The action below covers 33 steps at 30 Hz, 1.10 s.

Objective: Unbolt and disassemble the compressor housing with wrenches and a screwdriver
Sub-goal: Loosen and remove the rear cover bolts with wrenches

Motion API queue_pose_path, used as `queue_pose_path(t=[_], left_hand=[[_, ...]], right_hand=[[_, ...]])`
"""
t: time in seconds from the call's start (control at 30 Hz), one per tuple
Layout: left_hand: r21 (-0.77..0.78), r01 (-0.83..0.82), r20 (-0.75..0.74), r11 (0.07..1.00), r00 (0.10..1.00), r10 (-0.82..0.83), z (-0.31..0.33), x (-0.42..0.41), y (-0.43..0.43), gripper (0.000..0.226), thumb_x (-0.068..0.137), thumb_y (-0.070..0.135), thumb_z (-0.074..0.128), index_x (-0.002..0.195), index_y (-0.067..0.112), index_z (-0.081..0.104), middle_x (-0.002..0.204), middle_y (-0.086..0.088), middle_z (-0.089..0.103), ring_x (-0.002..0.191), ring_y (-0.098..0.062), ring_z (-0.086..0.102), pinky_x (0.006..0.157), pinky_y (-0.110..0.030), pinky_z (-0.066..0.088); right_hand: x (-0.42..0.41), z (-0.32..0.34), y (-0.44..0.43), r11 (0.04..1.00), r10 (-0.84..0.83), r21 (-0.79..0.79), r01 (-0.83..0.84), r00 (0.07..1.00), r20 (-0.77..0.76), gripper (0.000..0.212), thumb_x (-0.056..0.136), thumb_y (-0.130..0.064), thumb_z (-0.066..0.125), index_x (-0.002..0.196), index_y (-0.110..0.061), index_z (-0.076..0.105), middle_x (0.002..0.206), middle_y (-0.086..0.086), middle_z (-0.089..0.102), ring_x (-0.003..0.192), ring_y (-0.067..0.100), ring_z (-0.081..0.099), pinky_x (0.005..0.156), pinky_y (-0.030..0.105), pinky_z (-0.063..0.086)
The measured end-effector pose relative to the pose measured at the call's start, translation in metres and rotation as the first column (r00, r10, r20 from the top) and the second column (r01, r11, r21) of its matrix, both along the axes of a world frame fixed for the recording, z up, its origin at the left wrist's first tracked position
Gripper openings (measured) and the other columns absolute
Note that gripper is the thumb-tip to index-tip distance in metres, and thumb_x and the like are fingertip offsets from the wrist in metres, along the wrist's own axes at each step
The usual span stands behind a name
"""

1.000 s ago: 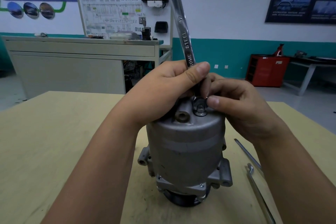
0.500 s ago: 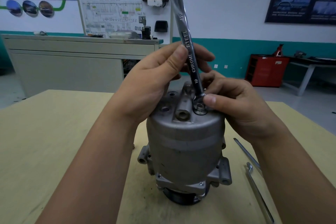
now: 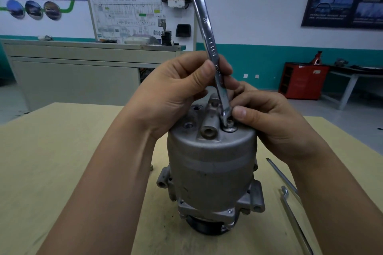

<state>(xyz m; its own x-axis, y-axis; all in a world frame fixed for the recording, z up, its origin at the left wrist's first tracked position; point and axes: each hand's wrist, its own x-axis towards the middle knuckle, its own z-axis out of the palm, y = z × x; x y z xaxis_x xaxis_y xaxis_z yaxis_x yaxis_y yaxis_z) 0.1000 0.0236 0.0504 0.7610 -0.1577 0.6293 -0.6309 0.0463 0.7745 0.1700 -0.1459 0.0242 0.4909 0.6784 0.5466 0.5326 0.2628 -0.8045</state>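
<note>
A grey metal compressor housing [image 3: 211,163] stands upright on the wooden table [image 3: 62,172]. A bolt [image 3: 229,125] with a washer sits on its top, right of a raised port. A chrome double open-end wrench [image 3: 207,27] stands almost upright, its lower jaw set on that bolt. My left hand [image 3: 176,89] grips the wrench shaft between thumb and fingers. My right hand [image 3: 269,118] is at the wrench's lower end, its thumb beside the bolt and fingers curled behind the jaw.
Two slim metal tools lie on the table to the right: a screwdriver shaft [image 3: 281,178] and another wrench [image 3: 294,217]. A small bolt [image 3: 151,167] lies left of the housing. Behind the table stand a grey counter [image 3: 72,72] and a red cabinet [image 3: 302,80].
My left hand has slid up the wrench shaft, away from the housing top. The wrench has tipped slightly and stays on the bolt. My right hand has hardly moved.
</note>
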Motion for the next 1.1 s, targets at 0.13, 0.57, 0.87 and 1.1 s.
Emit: queue_pose_path(t=[0.13,0.57,0.87,1.1], left_hand=[[-0.001,0.005,0.005,1.000,1.000,-0.005,0.001,-0.001,-0.001,0.018,0.068,0.040,0.064,0.074,0.027,0.073,0.071,0.007,0.070,0.074,-0.005,0.065,0.072,-0.020,0.049],[-0.012,-0.018,0.050,1.000,0.999,0.019,0.003,-0.005,-0.009,0.019,0.061,0.040,0.072,0.069,0.022,0.072,0.068,0.005,0.069,0.070,-0.007,0.065,0.070,-0.019,0.049],[-0.024,-0.061,0.042,0.998,0.997,0.062,0.006,-0.011,-0.017,0.015,0.055,0.035,0.074,0.060,0.023,0.068,0.064,0.007,0.068,0.066,-0.008,0.066,0.067,-0.022,0.052],[-0.016,-0.121,0.069,0.993,0.990,0.122,0.008,-0.012,-0.032,0.022,0.071,0.012,0.071,0.055,0.026,0.063,0.060,0.007,0.066,0.061,-0.006,0.065,0.062,-0.019,0.053]], right_hand=[[0.000,-0.001,0.001,1.000,-0.008,0.002,0.008,1.000,0.018,0.012,0.072,-0.014,0.064,0.068,-0.020,0.073,0.096,0.007,0.060,0.101,0.020,0.057,0.096,0.043,0.044],[0.005,-0.005,0.001,0.999,0.020,0.031,-0.021,0.999,0.037,0.052,0.065,-0.061,0.071,0.088,-0.014,0.067,0.093,0.020,0.057,0.096,0.035,0.055,0.085,0.042,0.042],[0.006,-0.007,0.000,0.998,0.041,0.041,-0.042,0.999,0.015,0.080,0.053,-0.054,0.083,0.097,0.007,0.056,0.110,0.034,0.053,0.108,0.046,0.053,0.091,0.057,0.043],[0.007,-0.008,-0.001,0.993,0.097,0.076,-0.095,0.995,-0.026,0.052,0.058,-0.048,0.082,0.086,-0.006,0.067,0.096,0.005,0.066,0.097,0.025,0.062,0.084,0.034,0.051]])
